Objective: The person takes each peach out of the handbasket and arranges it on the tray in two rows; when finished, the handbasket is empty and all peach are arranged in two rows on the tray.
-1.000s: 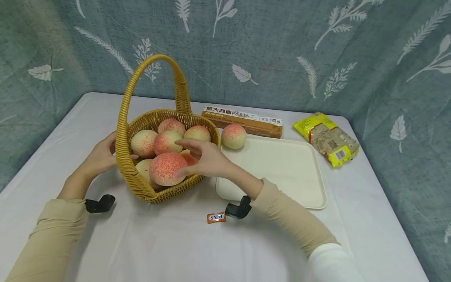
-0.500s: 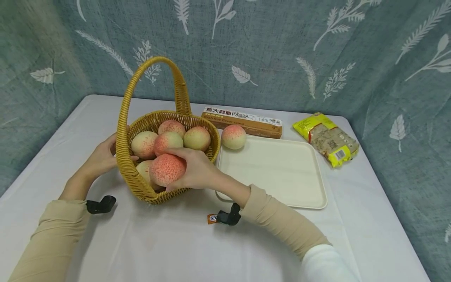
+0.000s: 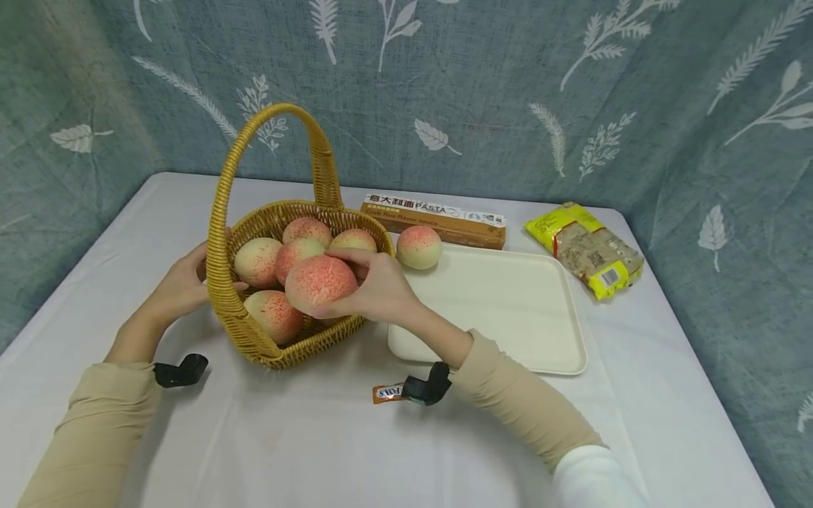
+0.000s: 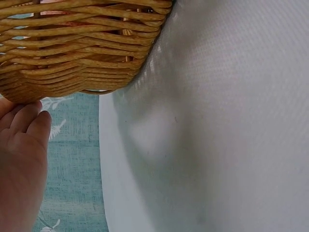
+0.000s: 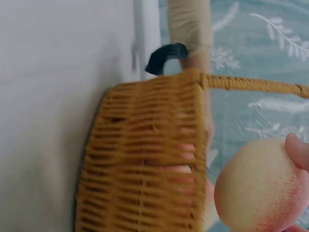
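A wicker basket with a tall arched handle stands on the left of the table, several pink-and-cream peaches inside it. My left hand grips its left rim; in the left wrist view, the fingertips lie against the outer wicker. Between thumb and fingers, my right hand holds a large peach above the others, near the basket's front right rim. In the right wrist view this held peach appears beside the wicker wall, with the thumb pressed on it.
Right of the basket lies a cream tray, with one peach at its back left corner. Behind it is a pasta box. A yellow food bag lies at the back right. A small orange packet lies in front, partly behind the right wrist camera.
My right hand has closed round the large front peach and raised it slightly up and to the right. The peach under it now shows more fully. My left hand stays on the basket.
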The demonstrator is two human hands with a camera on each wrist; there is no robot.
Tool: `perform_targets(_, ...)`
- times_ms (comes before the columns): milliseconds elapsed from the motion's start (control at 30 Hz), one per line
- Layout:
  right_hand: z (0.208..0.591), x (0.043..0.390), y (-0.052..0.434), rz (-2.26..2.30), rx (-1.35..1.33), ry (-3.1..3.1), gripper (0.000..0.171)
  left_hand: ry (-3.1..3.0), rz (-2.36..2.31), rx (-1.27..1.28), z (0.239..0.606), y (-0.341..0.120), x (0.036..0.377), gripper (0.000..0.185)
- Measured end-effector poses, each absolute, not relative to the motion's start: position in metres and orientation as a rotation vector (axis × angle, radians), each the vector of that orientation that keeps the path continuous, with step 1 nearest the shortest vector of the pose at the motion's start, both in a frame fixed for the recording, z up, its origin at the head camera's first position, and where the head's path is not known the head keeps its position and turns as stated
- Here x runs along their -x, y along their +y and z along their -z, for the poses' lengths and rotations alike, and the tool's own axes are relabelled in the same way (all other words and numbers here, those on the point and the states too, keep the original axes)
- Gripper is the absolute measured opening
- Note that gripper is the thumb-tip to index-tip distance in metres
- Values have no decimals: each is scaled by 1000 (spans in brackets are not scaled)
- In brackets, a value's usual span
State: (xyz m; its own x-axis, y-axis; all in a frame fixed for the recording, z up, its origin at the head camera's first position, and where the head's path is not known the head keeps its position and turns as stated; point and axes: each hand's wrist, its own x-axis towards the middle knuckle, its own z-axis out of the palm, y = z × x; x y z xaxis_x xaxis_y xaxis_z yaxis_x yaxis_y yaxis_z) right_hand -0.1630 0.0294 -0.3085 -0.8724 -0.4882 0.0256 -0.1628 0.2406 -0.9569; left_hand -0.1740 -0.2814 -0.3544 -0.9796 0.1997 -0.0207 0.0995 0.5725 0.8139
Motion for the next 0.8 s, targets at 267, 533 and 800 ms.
perform_targets(267, 305, 173, 59, 1880, 574, 2130, 72, 2693, -1383, -267, 357, -283, 176, 94)
perform_targets(533, 305, 183, 94, 2028, 329, 2097, 67, 2700, -1382, -257, 356, -282, 176, 93)
perform_targets(800, 317, 188, 137, 2016, 59, 2185, 68, 2694, -1383, -266, 357, -281, 177, 92)
